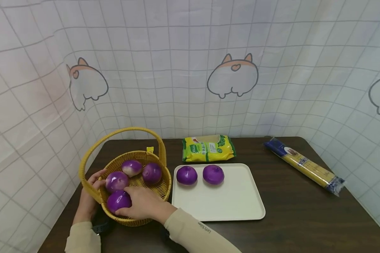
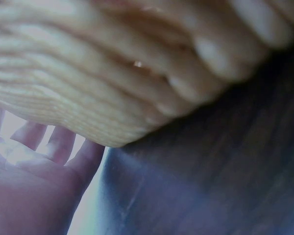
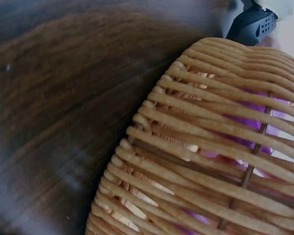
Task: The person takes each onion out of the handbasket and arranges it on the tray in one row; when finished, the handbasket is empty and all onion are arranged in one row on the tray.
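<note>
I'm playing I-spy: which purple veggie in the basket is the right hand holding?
The front purple veggie, in the right hand, nearest the head view's bottom; the other three sit farther back.

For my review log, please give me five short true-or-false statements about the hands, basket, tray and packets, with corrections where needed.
1. The right hand holds a purple vegetable inside the yellow basket. True.

2. The left hand rests on the white tray. False: the left hand touches the basket's side, away from the white tray.

3. Two purple vegetables on the tray lie side by side. True.

4. The green and yellow packet lies inside the basket. False: the green and yellow packet lies on the table, beyond the tray's far edge.

5. The long packet lies to the left of the basket. False: the long packet lies to the right of the tray.
</note>
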Demonstrator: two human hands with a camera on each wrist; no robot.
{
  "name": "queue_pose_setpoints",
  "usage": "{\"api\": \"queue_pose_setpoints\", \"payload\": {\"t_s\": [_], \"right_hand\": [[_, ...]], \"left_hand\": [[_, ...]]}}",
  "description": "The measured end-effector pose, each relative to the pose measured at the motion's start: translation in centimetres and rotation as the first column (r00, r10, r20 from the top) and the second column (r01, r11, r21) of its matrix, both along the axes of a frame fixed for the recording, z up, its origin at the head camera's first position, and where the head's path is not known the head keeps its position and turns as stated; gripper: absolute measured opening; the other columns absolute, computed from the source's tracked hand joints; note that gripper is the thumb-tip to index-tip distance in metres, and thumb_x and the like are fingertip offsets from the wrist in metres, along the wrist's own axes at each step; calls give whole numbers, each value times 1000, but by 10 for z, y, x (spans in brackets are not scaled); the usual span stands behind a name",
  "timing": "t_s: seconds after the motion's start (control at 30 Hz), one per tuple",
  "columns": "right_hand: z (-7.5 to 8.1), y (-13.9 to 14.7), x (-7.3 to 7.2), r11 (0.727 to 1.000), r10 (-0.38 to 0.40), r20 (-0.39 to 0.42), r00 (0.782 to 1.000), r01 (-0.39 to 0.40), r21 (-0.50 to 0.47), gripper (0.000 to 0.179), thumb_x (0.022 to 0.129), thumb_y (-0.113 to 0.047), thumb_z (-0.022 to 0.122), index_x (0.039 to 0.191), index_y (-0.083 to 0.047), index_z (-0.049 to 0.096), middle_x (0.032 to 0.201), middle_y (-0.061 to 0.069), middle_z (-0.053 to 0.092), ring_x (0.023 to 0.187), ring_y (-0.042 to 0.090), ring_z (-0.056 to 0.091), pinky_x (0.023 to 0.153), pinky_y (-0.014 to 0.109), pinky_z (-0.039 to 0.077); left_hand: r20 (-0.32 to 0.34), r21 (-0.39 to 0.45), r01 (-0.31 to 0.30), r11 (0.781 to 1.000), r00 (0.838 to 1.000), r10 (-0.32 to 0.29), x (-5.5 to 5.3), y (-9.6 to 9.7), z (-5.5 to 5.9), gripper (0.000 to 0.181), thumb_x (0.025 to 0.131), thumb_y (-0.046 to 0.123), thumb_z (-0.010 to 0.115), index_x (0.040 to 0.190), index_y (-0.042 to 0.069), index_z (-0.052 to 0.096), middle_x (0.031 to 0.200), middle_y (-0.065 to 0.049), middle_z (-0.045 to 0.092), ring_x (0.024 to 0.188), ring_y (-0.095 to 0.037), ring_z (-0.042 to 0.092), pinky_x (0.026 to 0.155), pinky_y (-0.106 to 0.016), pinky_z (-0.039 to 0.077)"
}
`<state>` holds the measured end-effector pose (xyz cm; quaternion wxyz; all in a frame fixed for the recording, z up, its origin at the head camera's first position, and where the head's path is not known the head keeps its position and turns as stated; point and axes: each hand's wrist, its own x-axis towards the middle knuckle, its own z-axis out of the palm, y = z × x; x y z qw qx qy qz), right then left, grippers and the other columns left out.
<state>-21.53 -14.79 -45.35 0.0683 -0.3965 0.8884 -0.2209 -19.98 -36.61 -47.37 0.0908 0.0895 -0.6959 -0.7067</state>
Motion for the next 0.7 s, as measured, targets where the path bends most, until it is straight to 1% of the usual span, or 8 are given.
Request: {"api": "queue_pose_setpoints", "payload": {"t_s": [0.1, 0.17, 0.27, 0.33, 0.5, 0.7], "right_hand": [[1, -1, -2, 1000, 29, 7, 1000, -29, 11, 69, 86, -60, 63, 143, -24, 46, 132, -11, 55, 112, 2, 55, 92, 23, 47], [2, -1, -3, 999, 38, 28, 999, -38, 6, 70, 86, -59, 64, 143, -23, 45, 133, -10, 55, 114, 3, 55, 93, 23, 47], [2, -1, -4, 1000, 22, 69, 997, -22, -5, 71, 85, -58, 65, 142, -21, 45, 131, -10, 56, 112, 3, 55, 93, 24, 47], [2, -1, -3, 1000, 9, 79, 997, -8, -12, 73, 83, -58, 68, 140, -20, 45, 127, -9, 57, 109, 3, 56, 91, 23, 47], [3, -2, -3, 1000, 2, 69, 998, -1, -19, 74, 79, -54, 74, 138, -19, 46, 121, -8, 58, 104, 1, 56, 87, 20, 47], [4, 0, -3, 999, 32, 53, 998, -32, -5, 73, 80, -53, 74, 140, -21, 47, 127, -10, 56, 110, 2, 54, 92, 22, 46]], "left_hand": [[15, -12, -6, 1000, 1000, 6, -1, -2, 0, 50, 101, 23, 51, 145, 3, 38, 128, 1, 45, 106, -5, 53, 82, -17, 50], [25, -23, -6, 1000, 1000, 7, -2, -3, -1, 50, 102, 23, 50, 146, 4, 38, 129, 0, 45, 106, -4, 54, 81, -17, 50], [29, -27, -6, 1000, 1000, 7, -2, -4, -2, 50, 102, 24, 50, 146, 4, 38, 132, -2, 43, 106, -4, 53, 81, -17, 50], [34, -27, -5, 1000, 999, 6, -2, -4, -3, 50, 102, 24, 50, 147, 5, 38, 133, -3, 42, 106, -4, 54, 81, -18, 50], [38, -27, -6, 1000, 999, 7, -2, -3, -2, 50, 102, 25, 50, 147, 7, 38, 134, -4, 43, 107, -4, 54, 82, -18, 50], [36, -34, -2, 999, 999, 3, -3, -5, -5, 51, 101, 25, 50, 147, 8, 38, 136, -4, 42, 108, -5, 52, 81, -17, 50]]}}
